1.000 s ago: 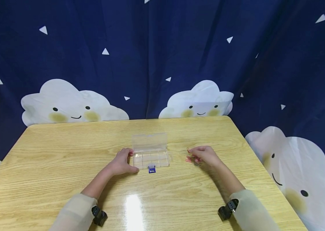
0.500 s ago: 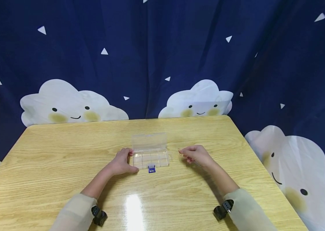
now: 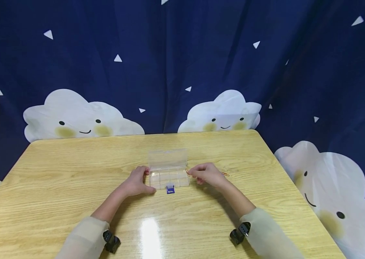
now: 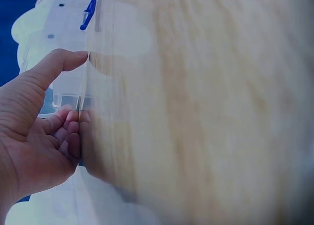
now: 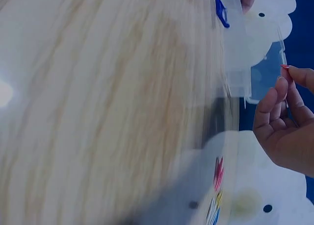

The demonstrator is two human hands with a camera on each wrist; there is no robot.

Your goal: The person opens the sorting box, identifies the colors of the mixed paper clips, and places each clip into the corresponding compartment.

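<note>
Head view: over table [image 3: 72, 165], before curtain [image 3: 202, 54]. Pinching clip [image 3: 187, 172] at fingertips of right hand [image 3: 209, 174], with box [image 3: 164, 180] just leftward, gripped at far end by left hand [image 3: 135, 182].

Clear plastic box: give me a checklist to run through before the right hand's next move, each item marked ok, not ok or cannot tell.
1. Lid raised: ok, it stands open behind the box.
2. Box steadied: ok, the left hand holds its left end.
3. Blue latch unfastened: ok, it sticks out in front.
4. Red paper clip gripped: ok, the right hand pinches it.
5. Red paper clip released: not ok, it is held by the box's right end.
6. Intended compartment: cannot tell.
</note>
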